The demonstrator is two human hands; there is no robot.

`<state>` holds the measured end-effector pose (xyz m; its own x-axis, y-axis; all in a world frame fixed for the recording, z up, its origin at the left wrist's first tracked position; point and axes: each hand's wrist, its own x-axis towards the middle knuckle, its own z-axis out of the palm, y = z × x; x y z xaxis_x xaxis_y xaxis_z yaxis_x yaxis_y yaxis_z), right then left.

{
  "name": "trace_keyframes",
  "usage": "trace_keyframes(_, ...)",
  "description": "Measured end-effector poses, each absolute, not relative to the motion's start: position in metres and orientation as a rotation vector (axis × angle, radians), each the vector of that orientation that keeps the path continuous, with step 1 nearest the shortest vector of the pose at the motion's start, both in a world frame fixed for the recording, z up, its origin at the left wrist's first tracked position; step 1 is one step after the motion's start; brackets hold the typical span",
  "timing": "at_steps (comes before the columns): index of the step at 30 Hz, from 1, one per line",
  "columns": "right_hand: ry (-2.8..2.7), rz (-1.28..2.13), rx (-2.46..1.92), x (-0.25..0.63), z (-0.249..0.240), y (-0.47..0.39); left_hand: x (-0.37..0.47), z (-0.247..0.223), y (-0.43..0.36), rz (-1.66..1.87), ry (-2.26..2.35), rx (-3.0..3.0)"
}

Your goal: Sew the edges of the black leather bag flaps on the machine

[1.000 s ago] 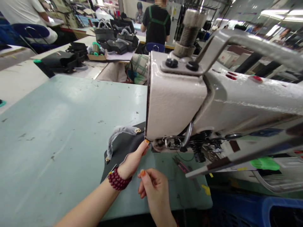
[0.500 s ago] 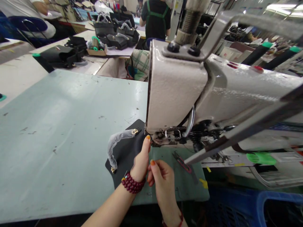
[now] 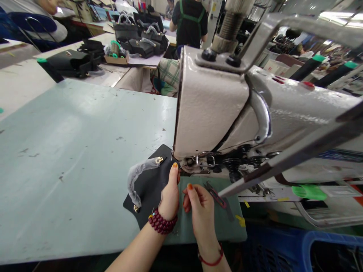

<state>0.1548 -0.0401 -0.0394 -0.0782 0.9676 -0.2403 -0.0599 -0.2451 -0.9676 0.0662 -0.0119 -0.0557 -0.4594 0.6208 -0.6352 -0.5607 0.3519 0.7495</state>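
A black leather piece lies on the pale green table, its right edge at the sewing machine head. A handle in clear wrap with gold fittings is attached to it. My left hand, with a dark red bead bracelet, is closed on the piece's right edge just below the machine's needle area. Right of it, my right hand is pinched above the table, apart from the left hand; what its fingertips hold, if anything, is too small to tell. Red-handled snips lie beyond my right hand.
Grey diagonal bar crosses the right side. A blue basket stands at lower right. Black bags and a box of thread spools sit on a back table. A person in a green-strapped apron is beyond.
My right hand has moved right, away from my left hand, still pinched. The curved metal lever on the machine has risen. The leather piece has barely shifted.
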Motion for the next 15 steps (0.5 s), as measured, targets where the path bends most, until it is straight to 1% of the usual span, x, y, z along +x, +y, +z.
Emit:
trace_keyframes(2,-1.110,1.441,-1.313,0.158,-0.037,-0.038,0.069,-0.053,-0.016,1.375,1.521,0.071)
trace_keyframes(5,-1.198,1.360,-1.342,0.165,-0.037,-0.034,0.076,-0.042,-0.043,1.449,1.414,0.272)
trace_keyframes(7,-1.271,1.310,-1.363,0.169,-0.040,-0.032,0.071,-0.025,-0.070,1.456,1.270,0.492)
trace_keyframes(10,-1.341,1.318,-1.363,0.167,-0.044,-0.030,0.037,0.012,-0.089,1.298,1.149,0.942)
trace_keyframes(12,-1.342,1.375,-1.326,0.159,-0.045,-0.029,-0.002,0.035,-0.071,1.270,1.261,1.332)
trace_keyframes(15,-1.285,1.447,-1.242,0.137,-0.046,-0.027,-0.054,0.050,-0.005,1.007,1.437,1.815)
